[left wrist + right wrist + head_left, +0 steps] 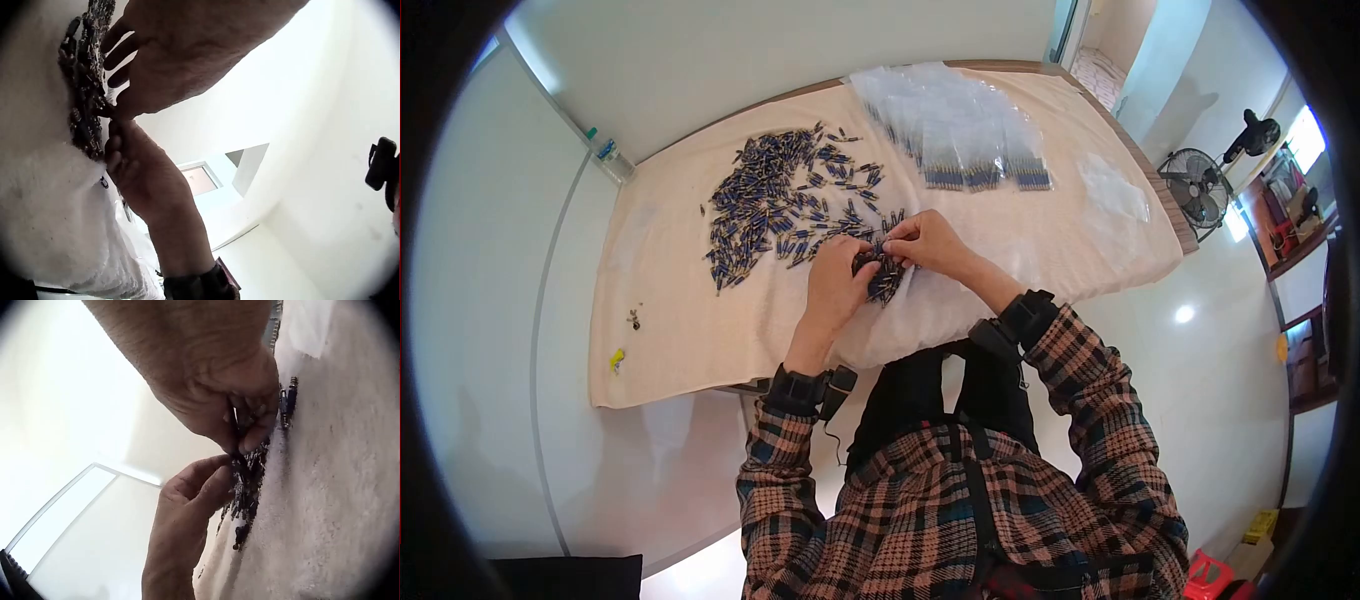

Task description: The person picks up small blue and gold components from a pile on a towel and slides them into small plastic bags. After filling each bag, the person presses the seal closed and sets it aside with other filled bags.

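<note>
Small dark blue metal parts with brass-coloured ends lie in a large spread heap (760, 205) on the cloth-covered table. A smaller cluster (886, 286) of them sits at the near side, between the two hands. My left hand (835, 272) is bent over this cluster, its thumb and forefinger pinching one small blue-and-brass part (241, 461). From the other side my right hand (930, 243) meets it, thumb and fingertips pinched together on a part. The fingertips of both hands come together in the right wrist view. The fingers partly hide the held pieces.
Clear plastic bags (960, 120) holding rows of the same parts overlap at the back. More clear plastic (1115, 188) lies on the right of the cloth. A yellow item (617, 360) is at the left front; a bottle (612, 155) stands by the wall. A fan (1197, 188) stands beyond the table.
</note>
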A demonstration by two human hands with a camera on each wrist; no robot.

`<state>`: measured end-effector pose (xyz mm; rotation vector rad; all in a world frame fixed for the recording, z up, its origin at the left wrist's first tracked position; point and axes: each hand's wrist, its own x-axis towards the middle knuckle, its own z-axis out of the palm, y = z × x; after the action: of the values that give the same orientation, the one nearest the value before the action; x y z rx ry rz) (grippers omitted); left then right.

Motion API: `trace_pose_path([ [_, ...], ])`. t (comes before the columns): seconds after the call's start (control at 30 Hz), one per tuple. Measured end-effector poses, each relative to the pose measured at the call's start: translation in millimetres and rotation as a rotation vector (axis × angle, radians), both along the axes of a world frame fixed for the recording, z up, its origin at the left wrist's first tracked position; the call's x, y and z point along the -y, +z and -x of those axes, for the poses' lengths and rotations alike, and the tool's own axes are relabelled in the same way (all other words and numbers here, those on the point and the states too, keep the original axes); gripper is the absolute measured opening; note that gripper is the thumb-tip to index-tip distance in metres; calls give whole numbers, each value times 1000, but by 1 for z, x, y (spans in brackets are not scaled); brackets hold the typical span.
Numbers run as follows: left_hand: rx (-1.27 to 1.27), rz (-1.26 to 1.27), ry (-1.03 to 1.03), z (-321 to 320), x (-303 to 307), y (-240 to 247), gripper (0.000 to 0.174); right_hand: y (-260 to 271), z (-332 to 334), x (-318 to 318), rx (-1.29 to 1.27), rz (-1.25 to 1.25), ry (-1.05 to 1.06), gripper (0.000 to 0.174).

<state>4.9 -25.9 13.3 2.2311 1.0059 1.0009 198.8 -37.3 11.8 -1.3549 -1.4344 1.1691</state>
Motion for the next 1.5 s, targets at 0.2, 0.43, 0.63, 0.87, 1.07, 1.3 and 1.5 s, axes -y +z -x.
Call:
trace_pose_path([
  [0.2, -88, -126, 54, -5, -3, -3, 17, -2, 10, 3, -97, 42, 59, 16],
  [0.43, 131, 185, 80, 5, -18, -23, 9, -1, 5, 8, -438, 219, 72, 29],
  [0.63, 283, 402, 145, 7, -16, -13, 10, -3, 4, 7, -643, 277, 94, 33],
  [0.87, 414, 523, 32, -1, -2, -1, 10, 6, 8, 16, -681, 168, 32, 34],
  [1.07, 493, 657, -37, -7, 2, -4, 13, 2, 18, 16, -682, 124, -67, 32],
  [1.3, 521, 640, -21, -13, 2, -9, 14, 2, 27, 23, -712, 69, -145, 31],
  [1.5, 555, 699, -85, -9, 4, -8, 12, 3, 34, 32, -615, -50, -128, 28],
])
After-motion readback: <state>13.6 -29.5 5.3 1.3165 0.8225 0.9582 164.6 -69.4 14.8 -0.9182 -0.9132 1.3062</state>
